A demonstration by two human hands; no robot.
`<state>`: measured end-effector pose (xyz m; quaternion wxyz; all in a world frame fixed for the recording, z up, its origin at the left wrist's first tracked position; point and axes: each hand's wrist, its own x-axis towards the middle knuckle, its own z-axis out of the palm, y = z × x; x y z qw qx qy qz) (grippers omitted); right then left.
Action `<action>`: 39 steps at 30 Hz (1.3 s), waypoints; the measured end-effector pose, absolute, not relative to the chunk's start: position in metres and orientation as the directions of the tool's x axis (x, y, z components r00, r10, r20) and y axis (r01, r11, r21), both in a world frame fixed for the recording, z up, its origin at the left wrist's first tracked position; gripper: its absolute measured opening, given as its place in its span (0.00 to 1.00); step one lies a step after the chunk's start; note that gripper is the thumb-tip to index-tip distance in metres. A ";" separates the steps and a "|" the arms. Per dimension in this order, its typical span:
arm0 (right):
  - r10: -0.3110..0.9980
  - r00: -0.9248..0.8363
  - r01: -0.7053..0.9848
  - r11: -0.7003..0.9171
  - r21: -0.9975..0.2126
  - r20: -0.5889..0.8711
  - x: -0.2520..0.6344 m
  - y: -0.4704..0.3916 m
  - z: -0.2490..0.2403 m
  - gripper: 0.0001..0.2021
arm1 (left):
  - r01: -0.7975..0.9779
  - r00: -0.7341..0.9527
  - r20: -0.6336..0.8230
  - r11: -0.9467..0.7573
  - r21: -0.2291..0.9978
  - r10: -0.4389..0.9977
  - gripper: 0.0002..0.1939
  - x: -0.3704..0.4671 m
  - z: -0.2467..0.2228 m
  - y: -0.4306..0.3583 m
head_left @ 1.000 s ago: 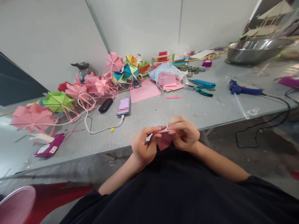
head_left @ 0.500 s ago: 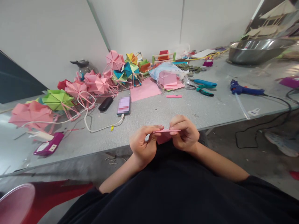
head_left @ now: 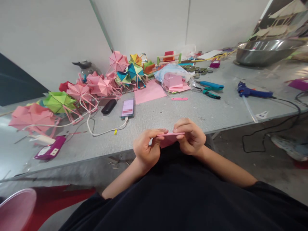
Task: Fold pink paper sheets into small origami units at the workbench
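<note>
A folded piece of pink paper (head_left: 169, 140) is pinched between my two hands at the table's front edge, its upper fold seen edge-on. My left hand (head_left: 148, 147) grips the left end between thumb and fingers. At the right end, my right hand (head_left: 191, 137) holds it the same way. Beyond my hands a pink strip (head_left: 179, 99) lies on the table. Behind that are a large pink sheet (head_left: 149, 92) and a clear plastic bag (head_left: 172, 73) beside a stack of pink paper pieces (head_left: 175, 84).
Folded paper umbrellas (head_left: 102, 85) crowd the left and back. A phone (head_left: 128, 107) on a white cable lies nearer. Pliers (head_left: 210, 92), a blue glue gun (head_left: 255, 92) and a metal bowl (head_left: 267, 53) are to the right. A red stool (head_left: 51, 205) stands at lower left.
The pink paper has tilted slightly and its upper edge has risen a little between my fingers. Both hands keep their grip in nearly the same place.
</note>
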<state>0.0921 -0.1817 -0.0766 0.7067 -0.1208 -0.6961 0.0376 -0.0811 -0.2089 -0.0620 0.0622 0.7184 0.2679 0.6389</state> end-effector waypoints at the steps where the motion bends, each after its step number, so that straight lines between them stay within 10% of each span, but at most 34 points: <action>1: 0.228 0.018 0.112 0.967 -0.228 0.974 0.093 -0.182 -0.077 0.06 | 0.299 0.028 0.888 -0.851 0.431 0.459 0.11 -0.081 -0.063 -0.208; 11: 0.417 0.072 -0.097 0.907 -0.410 0.906 0.090 -0.185 -0.074 0.08 | 0.066 0.137 0.912 -0.922 0.382 0.388 0.10 -0.089 -0.061 -0.202; 39: 0.453 -0.015 -0.090 0.887 -0.452 0.891 0.094 -0.184 -0.070 0.13 | 0.434 0.172 0.924 -0.868 0.240 0.341 0.06 -0.093 -0.046 -0.214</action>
